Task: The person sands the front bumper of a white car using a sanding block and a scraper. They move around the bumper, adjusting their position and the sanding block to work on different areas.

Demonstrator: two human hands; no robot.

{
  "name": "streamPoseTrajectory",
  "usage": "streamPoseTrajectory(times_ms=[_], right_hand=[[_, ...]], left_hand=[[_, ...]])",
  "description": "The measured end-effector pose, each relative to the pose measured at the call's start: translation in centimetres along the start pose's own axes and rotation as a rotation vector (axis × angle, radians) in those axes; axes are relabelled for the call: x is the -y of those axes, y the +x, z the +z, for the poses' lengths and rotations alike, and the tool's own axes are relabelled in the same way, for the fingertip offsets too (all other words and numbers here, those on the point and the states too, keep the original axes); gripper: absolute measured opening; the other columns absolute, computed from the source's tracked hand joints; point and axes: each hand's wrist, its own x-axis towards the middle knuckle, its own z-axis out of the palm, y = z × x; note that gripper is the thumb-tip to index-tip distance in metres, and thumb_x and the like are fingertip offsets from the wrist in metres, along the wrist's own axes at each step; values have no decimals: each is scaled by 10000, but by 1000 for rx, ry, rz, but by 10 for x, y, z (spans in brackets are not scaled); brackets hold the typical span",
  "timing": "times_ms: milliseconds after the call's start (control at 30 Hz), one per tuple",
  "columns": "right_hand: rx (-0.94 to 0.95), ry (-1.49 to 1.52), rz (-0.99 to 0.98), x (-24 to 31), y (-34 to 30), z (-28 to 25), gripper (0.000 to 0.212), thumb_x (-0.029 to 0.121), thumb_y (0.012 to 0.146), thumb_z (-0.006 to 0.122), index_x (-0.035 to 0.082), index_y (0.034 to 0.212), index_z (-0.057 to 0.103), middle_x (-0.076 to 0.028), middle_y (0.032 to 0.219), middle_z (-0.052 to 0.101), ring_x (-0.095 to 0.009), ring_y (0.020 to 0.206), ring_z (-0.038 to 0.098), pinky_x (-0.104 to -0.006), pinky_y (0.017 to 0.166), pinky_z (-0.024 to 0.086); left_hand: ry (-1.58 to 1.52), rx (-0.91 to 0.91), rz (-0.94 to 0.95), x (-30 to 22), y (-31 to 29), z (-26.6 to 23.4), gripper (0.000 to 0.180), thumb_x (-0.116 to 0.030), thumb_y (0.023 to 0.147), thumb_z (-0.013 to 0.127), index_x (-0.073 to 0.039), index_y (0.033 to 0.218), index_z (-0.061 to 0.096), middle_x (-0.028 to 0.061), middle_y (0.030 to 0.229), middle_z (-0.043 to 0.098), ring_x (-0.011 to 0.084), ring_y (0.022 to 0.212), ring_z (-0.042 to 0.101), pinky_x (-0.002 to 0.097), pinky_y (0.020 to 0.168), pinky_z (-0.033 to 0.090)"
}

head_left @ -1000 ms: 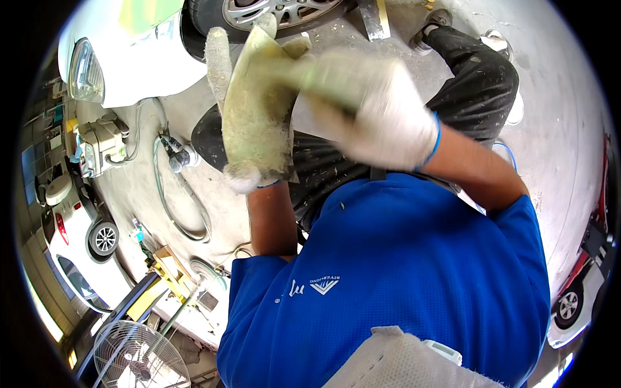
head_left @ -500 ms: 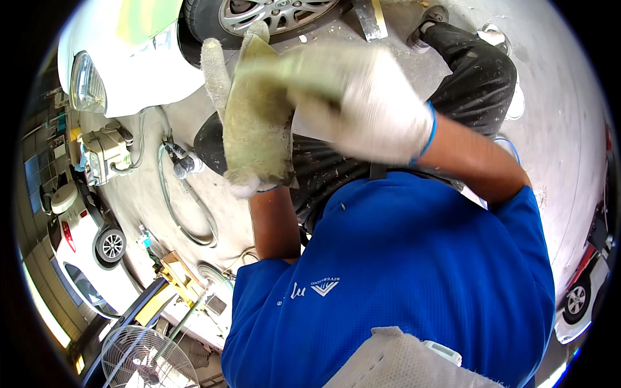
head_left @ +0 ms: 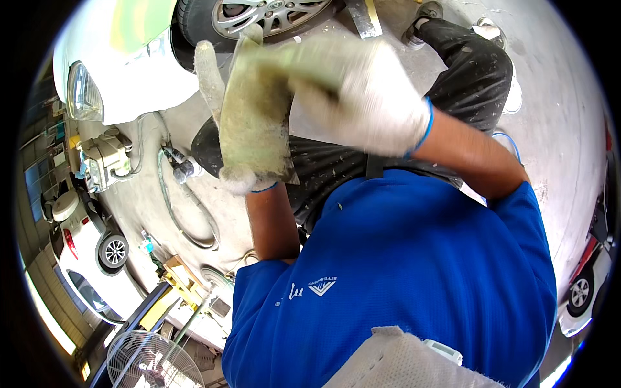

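Note:
My left hand point(head_left: 239, 180), in a pale knit glove, grips a putty board point(head_left: 255, 132) from behind and beneath. Its gloved fingertips stick up past the board's far edge and its left side. Greenish, dried-looking smears coat the board. My right hand point(head_left: 378, 100), gloved in white with a blue cuff, is closed over the board's upper right part. Motion blurs its fingers, which are stained green. A greenish streak runs from them across the board, and whatever they hold cannot be made out.
Ahead, a white car body point(head_left: 136, 71) with a greenish patch stands beside a wheel point(head_left: 275, 16). On the floor to the left lie a hose point(head_left: 165, 187) and a power tool point(head_left: 185, 169), near a beige machine point(head_left: 102, 158). A fan point(head_left: 152, 362) stands lower left. Another person's leg point(head_left: 475, 64) is at upper right.
The view has shifted slightly. My left hand keeps the board in much the same place, while my right hand stays over it, blurred by motion in both frames.

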Motion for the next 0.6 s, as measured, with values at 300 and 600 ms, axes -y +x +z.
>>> streamPoseTrajectory(times_ms=[300,600], right_hand=[[-71,8,26,-18,5,-3,279,91,780,628,94,1055,672,-160,871,681,-328,784,677,-399,709,569],[232,464,94,21,4,-14,303,16,878,650,35,1179,671,-130,1028,719,-212,932,707,-310,821,562]], left_hand=[[840,122,331,-6,0,32,671,-327,960,598,-96,1503,280,196,1367,502,265,1104,607,381,928,532],[951,252,342,3,-2,30,588,-237,989,534,51,1436,283,186,1361,492,255,1205,547,358,1071,446]])
